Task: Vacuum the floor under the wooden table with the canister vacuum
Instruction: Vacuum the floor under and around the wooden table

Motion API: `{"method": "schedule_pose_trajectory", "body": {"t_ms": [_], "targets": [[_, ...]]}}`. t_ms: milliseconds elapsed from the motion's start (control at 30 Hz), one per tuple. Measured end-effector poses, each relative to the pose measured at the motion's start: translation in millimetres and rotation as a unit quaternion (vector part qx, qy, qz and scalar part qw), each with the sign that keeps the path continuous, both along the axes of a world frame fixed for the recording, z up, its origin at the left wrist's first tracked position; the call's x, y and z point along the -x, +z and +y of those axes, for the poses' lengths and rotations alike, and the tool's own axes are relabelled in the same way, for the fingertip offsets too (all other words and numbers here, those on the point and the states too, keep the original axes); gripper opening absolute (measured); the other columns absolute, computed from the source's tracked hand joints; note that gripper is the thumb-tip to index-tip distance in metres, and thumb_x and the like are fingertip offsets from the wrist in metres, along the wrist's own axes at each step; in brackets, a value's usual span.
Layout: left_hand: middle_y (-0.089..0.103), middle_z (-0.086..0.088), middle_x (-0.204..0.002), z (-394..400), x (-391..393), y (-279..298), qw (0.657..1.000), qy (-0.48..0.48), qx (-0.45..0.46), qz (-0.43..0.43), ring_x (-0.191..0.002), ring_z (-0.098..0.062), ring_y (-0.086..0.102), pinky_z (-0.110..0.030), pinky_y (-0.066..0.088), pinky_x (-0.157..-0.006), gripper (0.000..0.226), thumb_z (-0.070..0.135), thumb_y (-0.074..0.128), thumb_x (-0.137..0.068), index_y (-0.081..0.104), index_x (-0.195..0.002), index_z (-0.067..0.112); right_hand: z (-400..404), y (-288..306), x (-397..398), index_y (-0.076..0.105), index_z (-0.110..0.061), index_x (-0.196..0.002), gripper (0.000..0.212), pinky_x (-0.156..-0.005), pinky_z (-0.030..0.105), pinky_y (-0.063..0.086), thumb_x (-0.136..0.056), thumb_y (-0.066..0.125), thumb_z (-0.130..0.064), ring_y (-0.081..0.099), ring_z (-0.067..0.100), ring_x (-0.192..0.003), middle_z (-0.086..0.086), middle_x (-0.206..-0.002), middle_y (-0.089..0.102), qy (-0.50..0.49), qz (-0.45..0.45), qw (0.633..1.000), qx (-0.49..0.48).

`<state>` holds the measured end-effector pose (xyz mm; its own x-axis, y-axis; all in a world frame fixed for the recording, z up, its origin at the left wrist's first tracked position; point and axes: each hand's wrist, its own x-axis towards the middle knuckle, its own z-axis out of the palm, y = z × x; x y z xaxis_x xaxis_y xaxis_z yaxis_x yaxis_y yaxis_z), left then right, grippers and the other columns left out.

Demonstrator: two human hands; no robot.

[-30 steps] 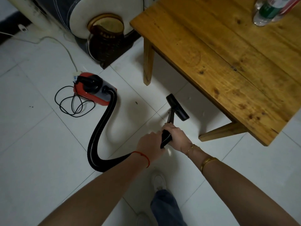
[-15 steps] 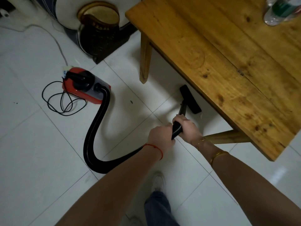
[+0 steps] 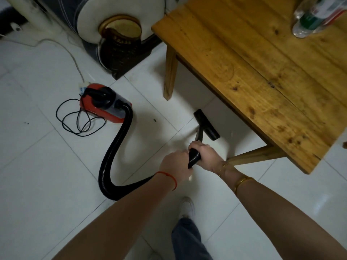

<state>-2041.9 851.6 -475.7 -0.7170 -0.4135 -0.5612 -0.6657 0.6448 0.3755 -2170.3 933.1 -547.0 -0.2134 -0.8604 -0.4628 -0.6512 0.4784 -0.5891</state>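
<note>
I see the white tiled floor [image 3: 47, 184] filling most of the view, glossy square tiles with thin grey joints and a few dark specks far to the left of my hands. Ahead and to the right of them stands the wooden table [image 3: 262, 62], thick knotty planks in a warm yellow finish, with one square leg [image 3: 170, 76] up ahead and another leg [image 3: 257, 154] just right of my right wrist. Beyond my left hand sits the canister vacuum [image 3: 105, 104], a small rounded red body with a black handle and grey front, with a loose black cord [image 3: 78, 121] coiled on its left side. Its ribbed black hose [image 3: 116, 151] curves down from the canister, loops low and runs up into my hands. My left hand [image 3: 175, 166] is curled round the hose, and my right hand [image 3: 205, 154] grips it just ahead, the two nearly touching. From my right hand a short dark tube leads forward to the flat black floor nozzle [image 3: 206, 124], resting on the tiles near the table's edge; its long axis runs diagonally, far-left to near-right, crosswise to the tube. A clear plastic bottle [image 3: 315, 14] lies on the table's far right corner.
</note>
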Motion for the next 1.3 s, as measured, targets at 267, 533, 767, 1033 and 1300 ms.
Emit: {"method": "schedule_pose_trajectory", "body": {"t_ms": [267, 533, 767, 1033, 1300], "targets": [[0.05, 0.0, -0.079, 49.0, -111.5, 22.2, 1.0, -0.013, 0.01, -0.016, -0.068, -0.016, 0.051, -0.025, 0.041, -0.061, 0.019, 0.024, 0.053, -0.087, 0.055, -0.099, 0.009, 44.8, 14.2, -112.6, 0.058, -0.011, -0.1, 0.028, -0.083, 0.026, 0.047, -0.075, 0.072, -0.01, 0.059, 0.023, -0.093, 0.006, -0.104, 0.059, 0.003, -0.038, 0.999, 0.006], [0.064, -0.01, -0.095, 122.2, -166.3, 37.7, 0.998, -0.056, -0.007, -0.023, -0.086, -0.028, 0.064, -0.032, 0.048, -0.072, 0.02, 0.022, 0.052, -0.088, 0.056, -0.099, 0.006, 129.7, 16.7, -178.0, 0.057, -0.015, -0.105, 0.035, -0.08, 0.022, 0.043, -0.075, 0.073, -0.008, 0.06, 0.024, -0.093, 0.005, -0.111, 0.057, -0.055, -0.044, 0.997, -0.002], [0.061, -0.011, -0.102, 193.7, -171.7, 43.6, 0.991, -0.129, -0.014, -0.028, -0.09, -0.027, 0.062, -0.03, 0.045, -0.074, 0.024, 0.024, 0.05, -0.09, 0.055, -0.105, 0.006, 219.3, 20.8, -194.4, 0.055, -0.015, -0.106, 0.035, -0.08, 0.028, 0.045, -0.075, 0.071, -0.008, 0.058, 0.024, -0.093, 0.005, -0.109, 0.058, -0.093, -0.045, 0.995, -0.005], [0.057, -0.01, -0.092, 271.8, -147.2, 49.9, 0.983, -0.183, -0.027, -0.013, -0.083, -0.026, 0.057, -0.026, 0.039, -0.069, 0.021, 0.02, 0.051, -0.089, 0.055, -0.104, 0.006, 313.2, 25.4, -184.8, 0.056, -0.017, -0.105, 0.033, -0.079, 0.023, 0.042, -0.077, 0.07, -0.008, 0.057, 0.019, -0.089, 0.001, -0.109, 0.059, -0.16, -0.047, 0.986, -0.006], [0.059, -0.011, -0.096, 335.2, -90.6, 41.5, 0.979, -0.2, -0.039, -0.029, -0.083, -0.023, 0.054, -0.027, 0.042, -0.07, 0.025, 0.023, 0.052, -0.089, 0.056, -0.105, 0.005, 378.4, 21.4, -132.4, 0.055, -0.019, -0.105, 0.028, -0.081, 0.03, 0.047, -0.08, 0.067, -0.011, 0.06, 0.023, -0.09, 0.002, -0.108, 0.06, -0.185, -0.046, 0.982, -0.002]]}}
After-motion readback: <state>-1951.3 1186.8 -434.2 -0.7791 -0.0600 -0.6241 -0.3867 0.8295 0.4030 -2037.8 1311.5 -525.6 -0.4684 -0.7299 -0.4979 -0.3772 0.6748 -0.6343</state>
